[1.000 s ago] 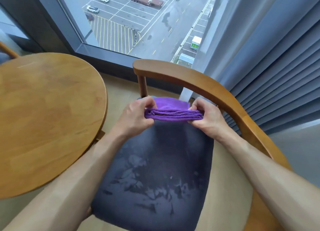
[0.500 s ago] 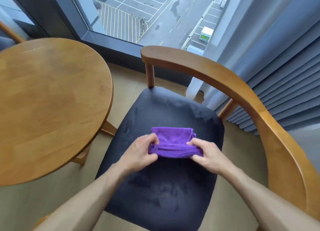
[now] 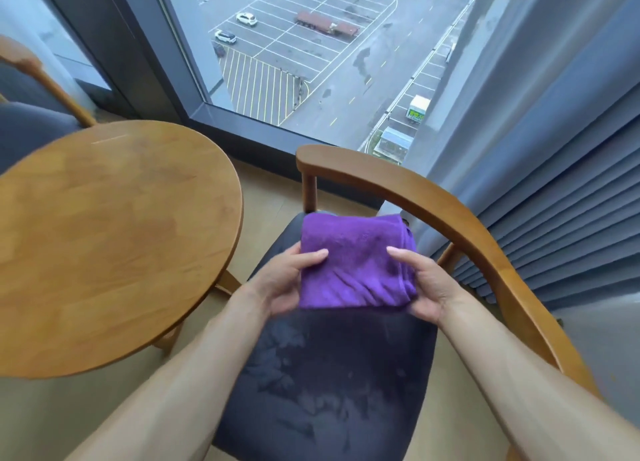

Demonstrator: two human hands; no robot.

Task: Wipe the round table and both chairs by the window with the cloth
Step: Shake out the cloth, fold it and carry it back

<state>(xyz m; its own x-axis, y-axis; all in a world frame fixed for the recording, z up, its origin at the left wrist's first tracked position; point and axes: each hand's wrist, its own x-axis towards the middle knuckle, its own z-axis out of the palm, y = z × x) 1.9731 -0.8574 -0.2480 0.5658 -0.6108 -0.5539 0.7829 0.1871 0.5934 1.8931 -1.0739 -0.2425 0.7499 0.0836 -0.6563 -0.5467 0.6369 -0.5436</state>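
The left hand (image 3: 287,280) and right hand (image 3: 424,284) hold the folded purple cloth (image 3: 353,263) between them, each with its thumb laid on the top face and its fingers under the cloth's edge, so both are grasping it. The cloth is held up over the dark seat (image 3: 332,384) of the near chair (image 3: 460,218); it seems clear of the seat, though from this angle I cannot be sure the far edge isn't resting on it. The seat shows damp streaks in front of the hands. The round table (image 3: 104,239) stands just to the left, and part of a second chair (image 3: 31,90) shows beyond it.

The cloth looks soft, light and limp: its lower edge sags and wrinkles between the hands, and several layers show at the right corner. It will likely drape and unfold if taken by one corner, so a flat palm over the folded pad, or a grip at both side edges, should keep it together for wiping. Nothing about it is fragile or slippery.
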